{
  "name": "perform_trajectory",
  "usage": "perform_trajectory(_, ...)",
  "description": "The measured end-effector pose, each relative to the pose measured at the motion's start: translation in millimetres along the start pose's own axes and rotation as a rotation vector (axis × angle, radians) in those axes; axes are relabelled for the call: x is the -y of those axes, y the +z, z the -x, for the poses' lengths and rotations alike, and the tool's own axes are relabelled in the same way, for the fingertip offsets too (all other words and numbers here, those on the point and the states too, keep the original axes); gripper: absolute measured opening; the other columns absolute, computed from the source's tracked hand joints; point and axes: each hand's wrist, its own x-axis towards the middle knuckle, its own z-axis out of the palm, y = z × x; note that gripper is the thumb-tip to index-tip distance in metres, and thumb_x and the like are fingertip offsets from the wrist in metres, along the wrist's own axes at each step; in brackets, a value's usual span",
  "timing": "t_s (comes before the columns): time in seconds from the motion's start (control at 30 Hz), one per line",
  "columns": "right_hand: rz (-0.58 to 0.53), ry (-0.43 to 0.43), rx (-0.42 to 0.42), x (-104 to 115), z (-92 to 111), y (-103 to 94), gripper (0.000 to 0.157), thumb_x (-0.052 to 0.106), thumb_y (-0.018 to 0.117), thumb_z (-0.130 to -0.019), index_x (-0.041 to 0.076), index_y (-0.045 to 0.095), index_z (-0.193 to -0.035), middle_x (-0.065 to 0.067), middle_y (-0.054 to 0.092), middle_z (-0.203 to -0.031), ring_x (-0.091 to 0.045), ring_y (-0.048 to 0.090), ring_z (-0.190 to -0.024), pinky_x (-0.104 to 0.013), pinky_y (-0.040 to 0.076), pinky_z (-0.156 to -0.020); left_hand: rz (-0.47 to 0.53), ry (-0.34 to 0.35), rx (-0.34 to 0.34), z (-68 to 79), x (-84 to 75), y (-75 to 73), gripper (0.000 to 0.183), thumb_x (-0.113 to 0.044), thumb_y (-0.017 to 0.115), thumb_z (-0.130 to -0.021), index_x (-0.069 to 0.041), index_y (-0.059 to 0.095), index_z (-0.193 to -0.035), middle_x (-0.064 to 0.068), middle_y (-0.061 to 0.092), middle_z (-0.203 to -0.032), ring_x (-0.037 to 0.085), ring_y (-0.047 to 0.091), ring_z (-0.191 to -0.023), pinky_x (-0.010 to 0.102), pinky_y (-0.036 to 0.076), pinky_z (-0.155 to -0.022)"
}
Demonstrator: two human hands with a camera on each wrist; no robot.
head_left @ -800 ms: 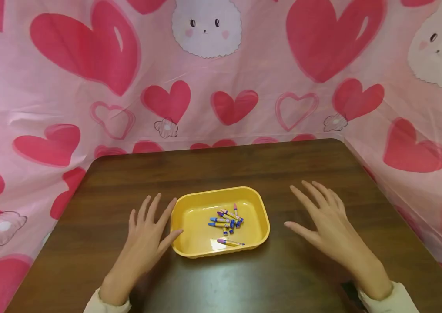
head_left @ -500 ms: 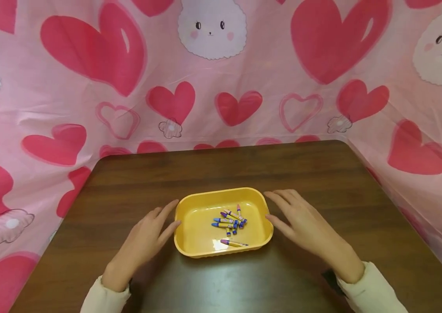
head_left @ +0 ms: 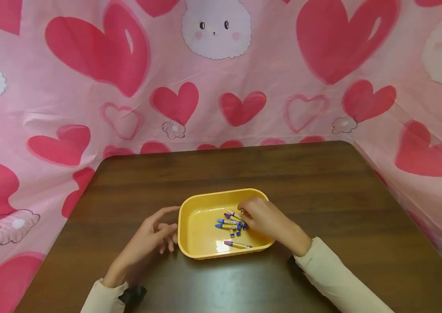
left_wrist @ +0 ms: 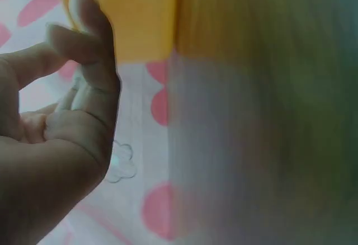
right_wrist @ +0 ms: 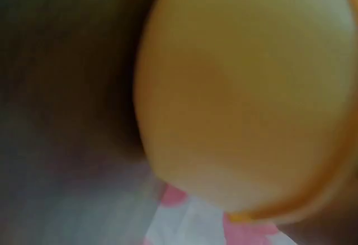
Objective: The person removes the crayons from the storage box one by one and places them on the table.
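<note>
Visible from the head: yellow tray (head_left: 197,230) on the counter (head_left: 221,169), with crayons (head_left: 229,224) heaped toward its right end, and a lone crayon (head_left: 238,244) apart from the heap, near the front wall. At the tray's left end, left hand (head_left: 154,234) with thumb and forefinger set wide, other fingers loosely bent. Over the right wall, right hand (head_left: 262,219) with fingers bent narrow above the heap; cannot tell whether gripping a crayon or merely touching.

From the left wrist, a side look at bent fingers overlapping the tray's outer wall; contact or slim gap, impossible to tell. From the right wrist, mostly outer wall close up, heavily blurred to the left. Pale sleeves (head_left: 334,269), cut off below.

Dark wood grain, rounded far corners, soft glare in front; pink cloth (head_left: 205,65) behind and on both sides, printed with hearts and white fluffy faces.
</note>
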Motion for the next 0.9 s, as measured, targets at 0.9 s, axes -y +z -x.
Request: perform_trajectory(0.9,-0.099,0.072,-0.193,17,30,-18.8,0.01,0.01,0.073,-0.076,0.013,0.064,-0.073,0.01,0.046,-0.063,-0.005,0.04,-0.056,-0.019,0.035,-0.05,0.294,0.069,0.129,3.1,11.2,6.4,0.063,0.002,0.054,-0.099,-0.001,0.025,-0.154,0.03,0.059,-0.071,0.016,0.059,-0.055,0.028,0.051,-0.05)
